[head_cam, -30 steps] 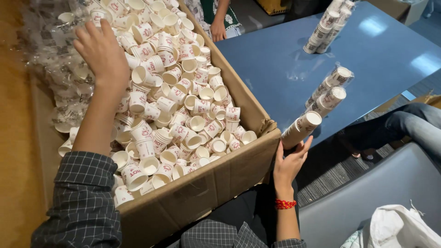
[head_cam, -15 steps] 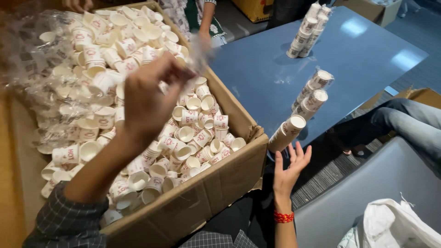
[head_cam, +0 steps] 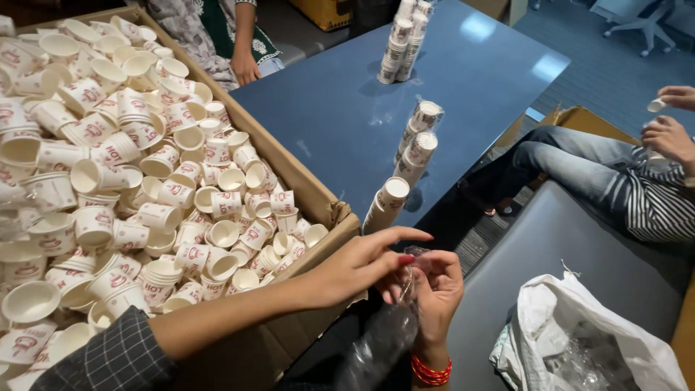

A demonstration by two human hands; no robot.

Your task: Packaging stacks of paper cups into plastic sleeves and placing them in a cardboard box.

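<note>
Holding a clear plastic wrap [head_cam: 387,337] with both hands.
My left hand [head_cam: 362,264] and right hand [head_cam: 434,286] grip it tight, box of cups [head_cam: 318,203] just left.

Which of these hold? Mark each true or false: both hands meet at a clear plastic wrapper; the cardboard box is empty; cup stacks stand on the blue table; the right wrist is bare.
1. Both the left hand and the right hand meet at a clear plastic wrapper. True.
2. The cardboard box is empty. False: it is heaped with loose paper cups.
3. Cup stacks stand on the blue table. True.
4. The right wrist is bare. False: it wears a red bangle.
</note>
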